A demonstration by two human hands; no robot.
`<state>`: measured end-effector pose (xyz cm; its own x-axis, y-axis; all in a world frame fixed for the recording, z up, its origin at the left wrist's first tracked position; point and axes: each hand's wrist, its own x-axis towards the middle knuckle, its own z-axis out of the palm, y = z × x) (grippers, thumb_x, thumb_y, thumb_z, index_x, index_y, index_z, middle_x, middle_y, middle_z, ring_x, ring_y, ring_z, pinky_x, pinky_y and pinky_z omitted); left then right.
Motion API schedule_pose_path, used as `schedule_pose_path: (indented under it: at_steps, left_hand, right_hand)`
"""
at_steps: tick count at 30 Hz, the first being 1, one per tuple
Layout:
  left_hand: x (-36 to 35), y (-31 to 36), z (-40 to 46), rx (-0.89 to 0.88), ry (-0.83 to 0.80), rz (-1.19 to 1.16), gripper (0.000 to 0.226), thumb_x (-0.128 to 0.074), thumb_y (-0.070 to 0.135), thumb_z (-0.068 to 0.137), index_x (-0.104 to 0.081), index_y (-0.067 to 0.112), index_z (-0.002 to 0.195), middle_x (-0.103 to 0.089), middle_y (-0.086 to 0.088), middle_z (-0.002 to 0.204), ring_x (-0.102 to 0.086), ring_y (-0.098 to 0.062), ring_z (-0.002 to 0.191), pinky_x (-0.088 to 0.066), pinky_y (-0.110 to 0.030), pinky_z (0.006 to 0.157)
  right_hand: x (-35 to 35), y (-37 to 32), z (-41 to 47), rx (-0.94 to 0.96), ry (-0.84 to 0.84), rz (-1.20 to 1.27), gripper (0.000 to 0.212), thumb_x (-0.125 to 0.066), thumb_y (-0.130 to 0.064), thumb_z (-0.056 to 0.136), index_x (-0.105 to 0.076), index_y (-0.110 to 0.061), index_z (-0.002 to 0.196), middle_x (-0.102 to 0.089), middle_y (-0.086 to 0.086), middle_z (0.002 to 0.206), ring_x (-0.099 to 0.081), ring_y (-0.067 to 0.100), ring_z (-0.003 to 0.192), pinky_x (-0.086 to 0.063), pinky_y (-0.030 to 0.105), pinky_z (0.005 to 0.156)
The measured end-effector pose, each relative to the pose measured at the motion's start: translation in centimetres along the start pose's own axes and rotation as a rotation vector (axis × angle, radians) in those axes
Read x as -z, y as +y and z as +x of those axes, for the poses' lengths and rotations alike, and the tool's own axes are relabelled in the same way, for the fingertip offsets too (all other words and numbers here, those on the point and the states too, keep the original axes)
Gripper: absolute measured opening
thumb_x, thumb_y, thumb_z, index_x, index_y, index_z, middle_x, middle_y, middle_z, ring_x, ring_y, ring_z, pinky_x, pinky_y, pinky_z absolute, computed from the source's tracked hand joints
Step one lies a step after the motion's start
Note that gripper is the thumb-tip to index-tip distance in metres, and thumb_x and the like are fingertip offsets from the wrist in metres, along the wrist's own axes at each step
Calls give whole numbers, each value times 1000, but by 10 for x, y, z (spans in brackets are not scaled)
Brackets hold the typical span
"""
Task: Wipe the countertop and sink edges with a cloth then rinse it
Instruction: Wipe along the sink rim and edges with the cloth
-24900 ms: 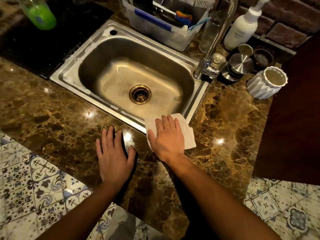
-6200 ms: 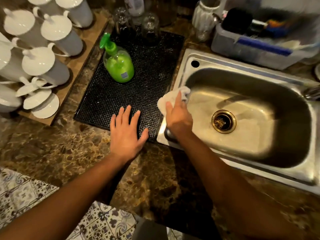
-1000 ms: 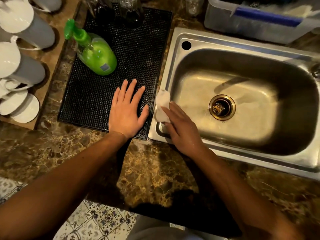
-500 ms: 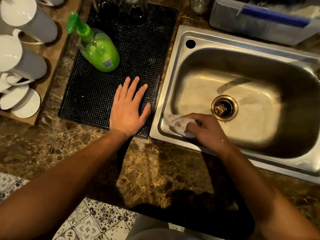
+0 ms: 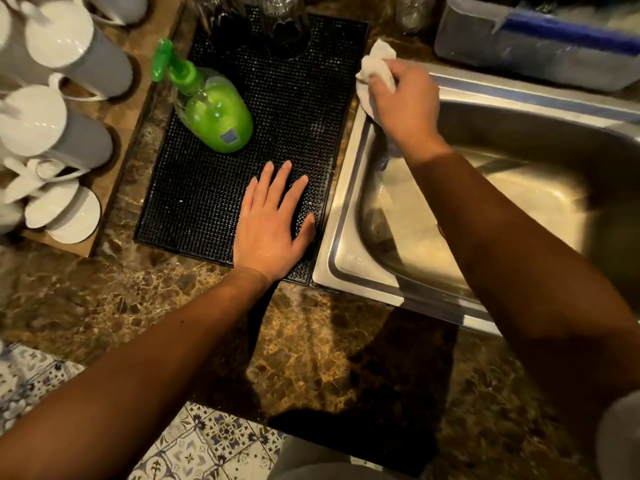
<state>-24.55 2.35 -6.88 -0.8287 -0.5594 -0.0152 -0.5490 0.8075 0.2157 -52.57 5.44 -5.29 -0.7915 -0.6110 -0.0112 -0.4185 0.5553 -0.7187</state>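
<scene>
My right hand (image 5: 405, 102) grips a crumpled white cloth (image 5: 375, 65) and presses it on the far left corner of the steel sink's rim (image 5: 341, 216). My forearm crosses over the left part of the basin. My left hand (image 5: 273, 220) lies flat, fingers spread, on the black studded mat (image 5: 277, 98) just left of the sink. The brown marble countertop (image 5: 311, 358) runs along the near side.
A green soap pump bottle (image 5: 211, 109) lies on the mat. White mugs (image 5: 59, 123) stand on a wooden tray at the left. Glasses (image 5: 273, 26) sit at the mat's far end. A grey plastic bin (image 5: 540, 39) stands behind the sink. Patterned floor tiles show below the counter edge.
My right hand has carried the cloth from the sink's near left corner up along the left rim to the far left corner. My left hand has stayed flat on the mat.
</scene>
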Motion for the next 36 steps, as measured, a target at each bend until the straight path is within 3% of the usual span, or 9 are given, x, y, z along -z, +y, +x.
schedule_pose_path:
  at_steps: [6,14,20,25,29,33,36]
  left_hand:
    - [1,0,1,-5,-7,7,63,-34,54,108,-34,20,161,-20,-8,173,-9,-30,161,-10,-49,130]
    - [1,1,2,-9,-6,13,64,-33,54,107,-35,20,161,-20,-9,173,-10,-30,161,-13,-52,129]
    - [1,1,0,-9,10,15,63,-39,49,105,-36,19,161,-22,-9,172,-11,-30,161,-11,-51,130]
    - [2,2,1,-3,21,8,62,-41,46,105,-37,19,160,-23,-8,172,-12,-30,161,-12,-50,130]
    - [3,3,0,0,17,5,61,-41,46,105,-36,20,160,-23,-8,172,-11,-29,161,-11,-50,130]
    - [3,3,0,7,20,3,61,-43,45,105,-37,20,160,-23,-8,172,-12,-29,161,-12,-50,130]
    - [3,2,1,6,20,6,61,-43,45,105,-37,20,160,-23,-8,172,-12,-29,161,-11,-50,130]
  right_hand:
    - [-17,9,-18,19,54,-86,39,-55,-33,98,-64,-17,132,-59,10,133,-51,26,127,-39,28,100]
    - [-22,14,-110,0,-14,140,33,-64,-26,90,-68,-10,118,-59,13,119,-59,28,108,-40,25,87]
    - [-6,19,-174,5,-241,146,35,-65,-31,88,-66,-16,120,-61,7,119,-61,22,108,-44,27,86]
    - [12,28,-194,-41,-396,151,49,-60,-41,81,-70,-17,123,-60,3,120,-60,22,109,-47,32,87]
    - [31,33,-208,42,-514,37,56,-55,-51,76,-73,-21,121,-60,0,116,-56,22,112,-45,32,87]
    - [49,35,-218,137,-572,-102,50,-60,-48,80,-72,-26,123,-61,0,118,-53,21,113,-39,29,82]
    - [58,32,-209,141,-688,-236,59,-55,-58,76,-72,-27,123,-63,0,118,-55,21,111,-46,32,84]
